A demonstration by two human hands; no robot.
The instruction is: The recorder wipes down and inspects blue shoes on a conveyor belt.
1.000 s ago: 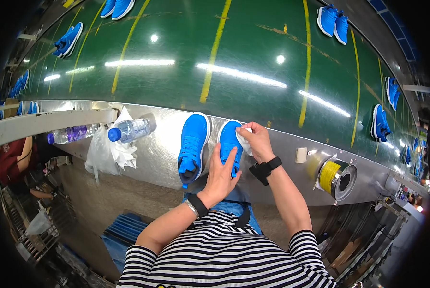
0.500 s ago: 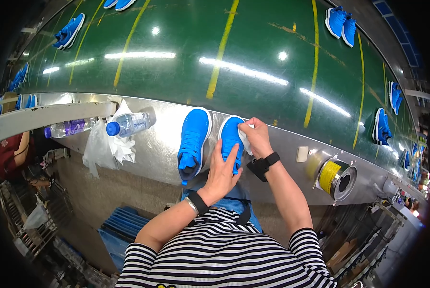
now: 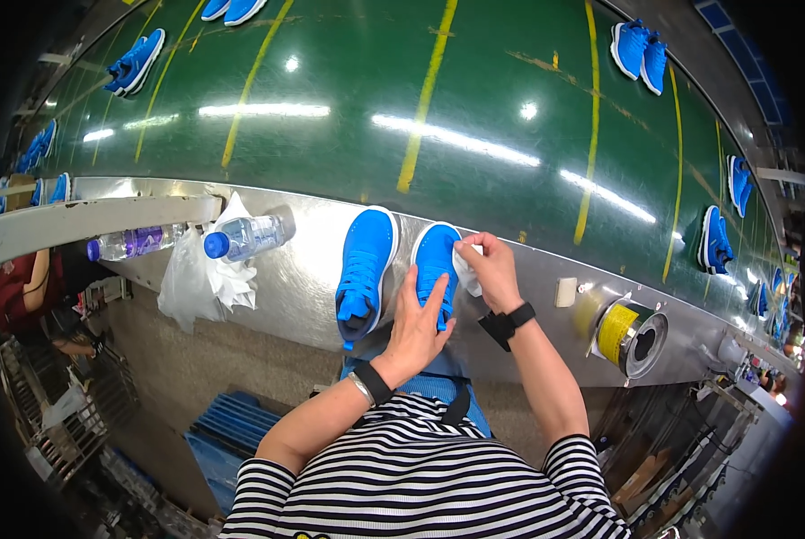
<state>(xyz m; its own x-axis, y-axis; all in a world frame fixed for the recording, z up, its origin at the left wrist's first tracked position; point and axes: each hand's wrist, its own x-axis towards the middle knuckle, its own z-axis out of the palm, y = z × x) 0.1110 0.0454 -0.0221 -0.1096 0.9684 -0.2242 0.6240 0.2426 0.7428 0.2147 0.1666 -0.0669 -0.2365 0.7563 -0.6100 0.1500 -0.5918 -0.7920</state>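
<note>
Two blue sneakers with white soles lie side by side on the metal ledge, toes pointing away from me. My left hand (image 3: pixel 414 328) grips the right sneaker (image 3: pixel 435 254) across its laces and heel end, with fingers and thumb around it. Pinched in the fingers of my right hand (image 3: pixel 493 269) is a white cloth (image 3: pixel 467 272), held against the right side of that sneaker near the toe. The left sneaker (image 3: pixel 367 256) stands untouched next to it, its heel toward me. My left palm hides part of the held sneaker's opening.
Beyond the ledge (image 3: pixel 317 314) runs a green belt (image 3: pixel 349 63) with yellow lines, carrying several blue sneakers (image 3: pixel 641 54). A plastic bottle (image 3: pixel 250 236) and white plastic bag (image 3: pixel 187 278) lie left. Right are a small pale block (image 3: pixel 566 292) and a yellow-labelled round container (image 3: pixel 632 337). Another person sits far left.
My right hand and the cloth have shifted slightly right and toward me along the sneaker's side. My left hand keeps its grip. The whole view has moved a little.
</note>
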